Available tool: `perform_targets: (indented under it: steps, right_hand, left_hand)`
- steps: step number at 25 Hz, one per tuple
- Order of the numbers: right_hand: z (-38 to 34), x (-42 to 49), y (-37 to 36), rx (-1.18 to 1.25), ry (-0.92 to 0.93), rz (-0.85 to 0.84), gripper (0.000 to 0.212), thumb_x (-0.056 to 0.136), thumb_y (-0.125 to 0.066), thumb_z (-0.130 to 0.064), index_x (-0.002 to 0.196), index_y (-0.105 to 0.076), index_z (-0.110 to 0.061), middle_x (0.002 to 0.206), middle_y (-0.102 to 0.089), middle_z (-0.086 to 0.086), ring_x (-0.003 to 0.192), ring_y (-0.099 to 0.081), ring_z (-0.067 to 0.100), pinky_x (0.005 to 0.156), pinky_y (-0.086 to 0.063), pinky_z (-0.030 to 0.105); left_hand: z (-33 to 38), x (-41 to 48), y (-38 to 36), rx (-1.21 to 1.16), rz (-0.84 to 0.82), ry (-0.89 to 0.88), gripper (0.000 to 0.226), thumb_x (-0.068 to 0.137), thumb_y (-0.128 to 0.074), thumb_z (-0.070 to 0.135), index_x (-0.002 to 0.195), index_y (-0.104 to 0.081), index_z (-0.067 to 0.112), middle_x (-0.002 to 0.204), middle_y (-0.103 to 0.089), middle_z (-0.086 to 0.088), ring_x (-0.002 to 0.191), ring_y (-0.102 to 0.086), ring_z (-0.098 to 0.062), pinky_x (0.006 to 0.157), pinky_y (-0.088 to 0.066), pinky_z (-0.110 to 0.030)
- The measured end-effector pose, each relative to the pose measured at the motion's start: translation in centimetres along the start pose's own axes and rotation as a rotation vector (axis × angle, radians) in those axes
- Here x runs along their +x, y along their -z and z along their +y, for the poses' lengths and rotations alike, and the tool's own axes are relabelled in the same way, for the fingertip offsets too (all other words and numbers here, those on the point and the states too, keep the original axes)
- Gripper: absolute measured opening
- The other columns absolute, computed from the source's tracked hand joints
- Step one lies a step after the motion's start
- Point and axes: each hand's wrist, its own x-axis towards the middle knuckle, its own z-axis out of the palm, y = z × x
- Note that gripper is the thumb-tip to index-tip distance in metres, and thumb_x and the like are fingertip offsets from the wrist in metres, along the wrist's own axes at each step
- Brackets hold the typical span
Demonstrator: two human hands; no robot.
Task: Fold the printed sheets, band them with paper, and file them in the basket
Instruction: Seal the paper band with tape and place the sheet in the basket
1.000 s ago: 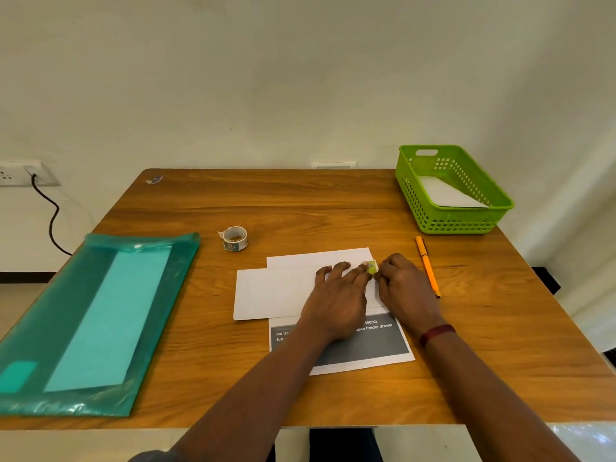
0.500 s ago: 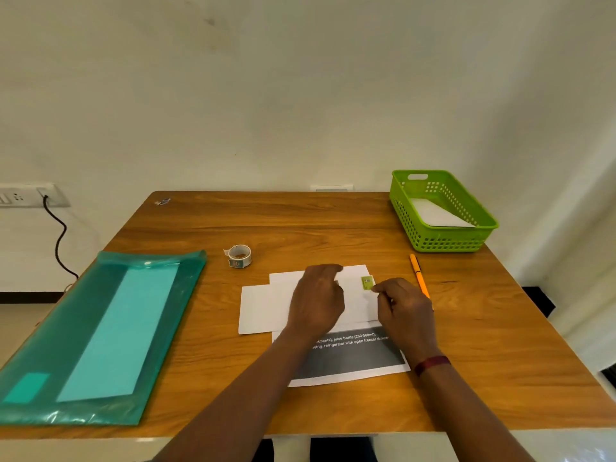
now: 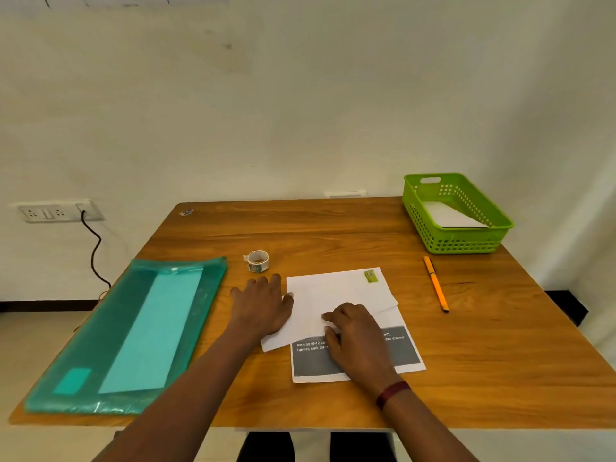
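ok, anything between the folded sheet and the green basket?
Only the orange pen, flat on the table between the folded sheet and the green basket, slightly off the straight path. Lifting over should clear it.

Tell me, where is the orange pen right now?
In the head view, the orange pen lies on the table, just right of the white paper and in front of the green basket.
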Motion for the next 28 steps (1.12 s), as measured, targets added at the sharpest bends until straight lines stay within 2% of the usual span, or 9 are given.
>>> perform_targets:
  steps: [3,7,12,15,17,19,22,24,28]
  right_hand:
    - [0.1,-0.3,0.1,-0.028,0.015,0.057,0.021,0.087,-0.063,-0.026,0.105,-0.072,-0.019,0.098,-0.068,-0.002,0.090,-0.061,0.015,0.073,-0.054,0.028]
    - [-0.3,-0.6,0.4,0.024,-0.005,0.099,0.022,0.088,-0.060,-0.027,0.102,-0.073,-0.017,0.098,-0.071,0.000,0.091,-0.063,0.015,0.077,-0.053,0.025]
    - [-0.7,-0.5,0.9,0.137,-0.077,0.270,0.022,0.086,-0.061,-0.027,0.101,-0.073,-0.017,0.101,-0.072,0.000,0.094,-0.066,0.015,0.081,-0.050,0.021]
    - [-1.2,-0.9,1.9,0.263,-0.195,0.357,0.019,0.088,-0.064,-0.025,0.104,-0.072,-0.019,0.104,-0.072,-0.002,0.095,-0.062,0.008,0.081,-0.053,0.025]
    - [-1.3,-0.7,3.0,0.367,-0.390,0.351,0.017,0.090,-0.066,-0.024,0.107,-0.069,-0.021,0.098,-0.071,-0.005,0.087,-0.063,0.007,0.079,-0.057,0.029]
    - [-1.3,0.2,4.4,0.524,-0.681,0.241,0.022,0.091,-0.064,-0.032,0.111,-0.063,-0.022,0.091,-0.069,-0.002,0.078,-0.064,0.012,0.074,-0.058,0.034]
    - [-1.7,1.5,6.7,1.041,-0.990,-0.068,0.025,0.097,-0.053,-0.044,0.108,-0.054,-0.022,0.084,-0.067,0.010,0.063,-0.064,0.021,0.054,-0.056,0.033]
    - [-1.7,1.8,7.8,1.170,-0.984,-0.141,0.026,0.100,-0.048,-0.040,0.107,-0.056,-0.017,0.073,-0.063,0.012,0.054,-0.060,0.020,0.045,-0.048,0.027]
    - [0.3,2.6,9.5,0.976,-0.868,-0.007,0.018,0.100,-0.052,-0.023,0.104,-0.060,-0.007,0.069,-0.060,0.011,0.048,-0.055,0.016,0.041,-0.043,0.025]
  left_hand:
    - [-0.2,0.5,1.1,-0.070,-0.131,0.021,0.054,0.097,-0.029,0.061,0.103,-0.057,0.016,0.098,-0.065,-0.004,0.089,-0.061,-0.019,0.079,-0.050,-0.035]
    - [-0.2,0.5,3.0,-0.296,-0.374,-0.003,0.058,0.094,-0.039,0.063,0.084,-0.063,0.011,0.080,-0.062,-0.004,0.077,-0.060,-0.015,0.066,-0.042,-0.024]
    - [-0.7,-0.8,4.1,-0.812,-0.517,0.003,0.049,0.089,-0.058,0.057,0.104,-0.066,0.011,0.103,-0.068,-0.014,0.098,-0.067,-0.033,0.065,-0.045,-0.030]
    - [-0.8,-1.1,4.2,-0.969,-0.462,0.073,0.043,0.090,-0.057,0.056,0.104,-0.063,0.016,0.102,-0.068,-0.013,0.092,-0.066,-0.035,0.061,-0.041,-0.030]
    - [-0.1,-1.2,4.0,-1.085,-0.381,0.120,0.041,0.094,-0.055,0.052,0.103,-0.061,0.012,0.093,-0.065,-0.013,0.080,-0.058,-0.028,0.055,-0.035,-0.027]
    - [1.4,-1.3,4.1,-1.236,-0.279,0.171,0.038,0.096,-0.054,0.047,0.100,-0.060,0.010,0.088,-0.063,-0.011,0.076,-0.055,-0.023,0.052,-0.031,-0.025]
    - [4.4,-1.1,4.2,-1.327,-0.147,0.210,0.033,0.098,-0.051,0.044,0.097,-0.061,0.013,0.087,-0.067,-0.007,0.075,-0.061,-0.021,0.054,-0.037,-0.027]
    - [6.8,-1.0,4.0,-1.300,-0.049,0.205,0.032,0.099,-0.049,0.043,0.094,-0.063,0.015,0.089,-0.068,-0.007,0.076,-0.063,-0.022,0.054,-0.039,-0.026]
    - [10.4,-0.9,3.8,-1.169,0.052,0.154,0.037,0.100,-0.048,0.041,0.094,-0.065,0.009,0.086,-0.067,-0.011,0.071,-0.059,-0.017,0.054,-0.040,-0.025]
